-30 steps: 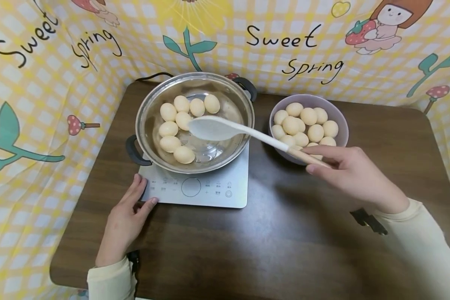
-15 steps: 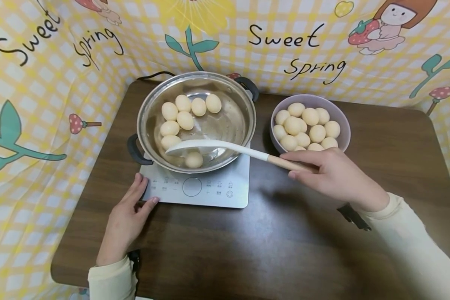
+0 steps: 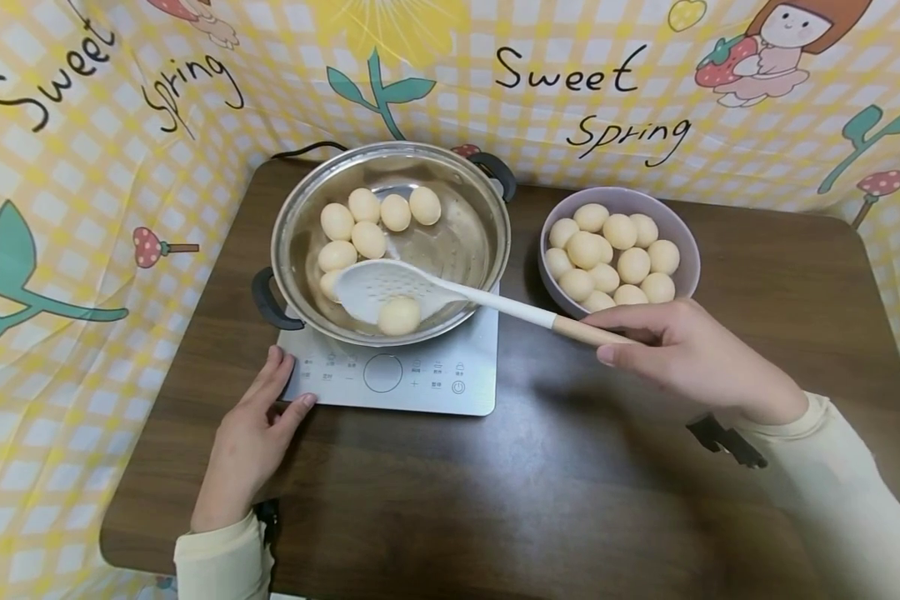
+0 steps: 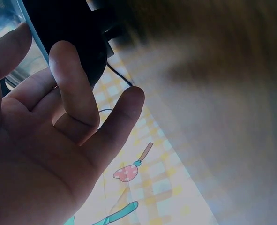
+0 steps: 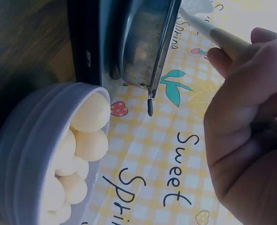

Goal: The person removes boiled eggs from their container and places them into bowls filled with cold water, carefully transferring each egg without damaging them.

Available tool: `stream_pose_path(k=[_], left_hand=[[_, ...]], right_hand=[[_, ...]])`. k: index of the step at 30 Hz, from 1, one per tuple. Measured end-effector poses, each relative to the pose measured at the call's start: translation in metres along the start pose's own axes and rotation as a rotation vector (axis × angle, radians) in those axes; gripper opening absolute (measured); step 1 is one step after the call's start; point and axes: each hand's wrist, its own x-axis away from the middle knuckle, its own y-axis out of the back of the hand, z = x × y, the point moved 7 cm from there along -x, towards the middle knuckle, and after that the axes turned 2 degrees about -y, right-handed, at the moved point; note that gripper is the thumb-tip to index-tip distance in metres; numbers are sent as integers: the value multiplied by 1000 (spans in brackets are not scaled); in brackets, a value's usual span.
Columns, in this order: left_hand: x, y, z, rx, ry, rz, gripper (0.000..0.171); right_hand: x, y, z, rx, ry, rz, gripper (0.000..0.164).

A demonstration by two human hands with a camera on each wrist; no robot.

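Observation:
My right hand (image 3: 682, 350) pinches the wooden handle of a white slotted spoon (image 3: 521, 310) between thumb and fingers. Its holed bowl is inside a steel pot (image 3: 472, 179), tilted, with one egg (image 3: 399, 317) at its near edge. Several other pale eggs (image 3: 368, 240) lie in the pot's left and back parts; the spoon partly covers one. My left hand (image 3: 251, 446) rests at the near left corner of a white induction cooker (image 3: 450, 400), fingers along its left side and thumb at the front edge. In the left wrist view, the left hand's fingers (image 4: 72, 84) are loosely bent against the cooker's dark side.
Right of the pot stands a light purple bowl (image 3: 688, 242) holding several eggs, just beyond the right hand. The pot has black side handles (image 3: 270, 304). A brown wooden table (image 3: 450, 500) carries everything, and a yellow checked cloth (image 3: 450, 100) hangs behind and at left.
The spoon's bowl has come down toward the near side of the pot and turned to face up, reaching the near egg, which has shifted right. The left hand has stayed put.

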Motion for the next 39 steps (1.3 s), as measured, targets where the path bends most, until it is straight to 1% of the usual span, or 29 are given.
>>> stream_pose_path(k=[3,7,9,12,14,16,20,25,30,33,39], left_hand=[[0,0,0,-2,2,-1,66],[0,0,1,-3,3,-3,67],[0,0,0,-3,4,-2,67],[0,0,1,0,7,0,67],[0,0,1,1,9,0,67],[0,0,1,2,9,-1,67],[0,0,1,0,8,-3,66],[0,-1,2,4,14,1,66],[0,-1,1,5,18,5,67],[0,0,1,9,18,6,67],[-1,-1,1,11,22,12,67]], right_hand=[[0,-3,-5,-79,-71,63,20],[-1,-5,-6,-142,-134,119,17],[-1,-6,-7,-195,-178,145,17],[-2,-8,-9,-254,-216,179,19],[-3,-9,-8,-278,-209,198,19],[-4,-9,-7,-293,-180,216,19],[-4,-9,-6,-328,-150,246,20],[-4,-7,-6,-340,-145,265,21],[-1,-5,-8,-355,-159,285,21],[1,-3,-9,-359,-166,276,21],[7,5,-14,-327,-163,219,26]])
